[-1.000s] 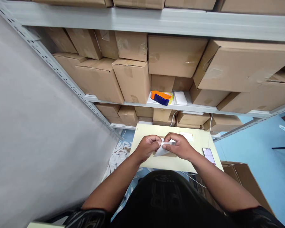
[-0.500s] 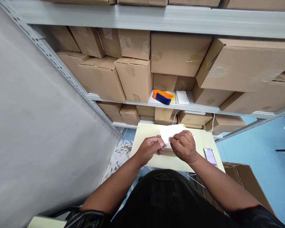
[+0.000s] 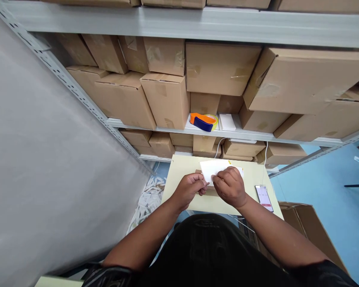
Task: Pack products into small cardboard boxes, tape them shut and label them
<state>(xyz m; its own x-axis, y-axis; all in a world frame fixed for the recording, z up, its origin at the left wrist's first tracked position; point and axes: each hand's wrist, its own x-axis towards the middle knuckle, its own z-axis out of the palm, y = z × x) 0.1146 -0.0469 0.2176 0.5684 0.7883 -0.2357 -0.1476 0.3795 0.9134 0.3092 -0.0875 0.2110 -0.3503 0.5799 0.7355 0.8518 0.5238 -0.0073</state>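
A white paper sheet (image 3: 210,169) with a small yellow mark at its far corner is held up over the small table. My left hand (image 3: 192,186), closed in a pinch, grips the sheet's near left corner. On the near right edge, my right hand (image 3: 229,186) is closed with thumb and fingers pressed on the paper. Beneath both hands lies a brown cardboard piece or box (image 3: 211,192), mostly hidden by the sheet and hands. More white paper with a yellow mark (image 3: 241,170) shows behind my right hand.
The pale yellow table (image 3: 182,162) carries a phone (image 3: 263,198) at its right. On the shelf (image 3: 173,130) behind sit an orange and blue tape dispenser (image 3: 203,122), a white stack (image 3: 227,122) and several cardboard boxes (image 3: 164,95). Paper scraps (image 3: 143,203) lie on the left floor.
The camera view has shifted slightly. Both hands keep their hold on the white sheet, and its far edge now sits a little lower, tilted a bit differently.
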